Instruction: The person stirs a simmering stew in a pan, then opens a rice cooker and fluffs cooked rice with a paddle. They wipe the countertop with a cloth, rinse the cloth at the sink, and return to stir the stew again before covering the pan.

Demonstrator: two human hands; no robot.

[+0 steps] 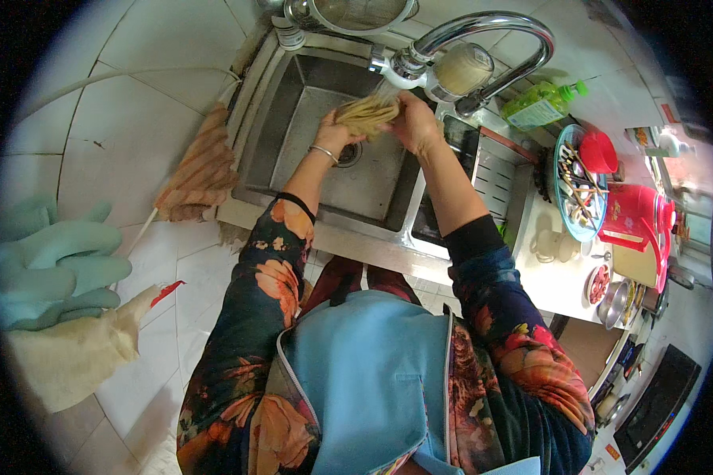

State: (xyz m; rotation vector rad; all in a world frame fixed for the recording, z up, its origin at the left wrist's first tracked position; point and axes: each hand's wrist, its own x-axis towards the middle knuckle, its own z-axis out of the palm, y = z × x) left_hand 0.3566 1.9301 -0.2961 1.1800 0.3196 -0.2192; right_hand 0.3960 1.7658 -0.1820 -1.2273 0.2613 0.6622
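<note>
A yellowish-brown cloth (pixel 367 115) is held between my two hands, above the left basin of a stainless steel sink (pixel 309 139). My left hand (pixel 336 132) grips its left end; a bangle is on that wrist. My right hand (pixel 415 123) grips its right end, close under the chrome faucet (pixel 481 24) and its white filter fitting (pixel 413 76). Water seems to run from the fitting onto the cloth. The basin's drain (pixel 349 155) lies below my hands. Some fingers are hidden by the cloth.
A green detergent bottle (pixel 538 105) stands behind the sink's right side. Further right are a blue basket (pixel 561 196) of utensils, a red thermos (pixel 636 217) and a metal bowl (pixel 613 304). A striped cloth (pixel 199 166) and light-green rubber gloves (pixel 65 267) hang at the left.
</note>
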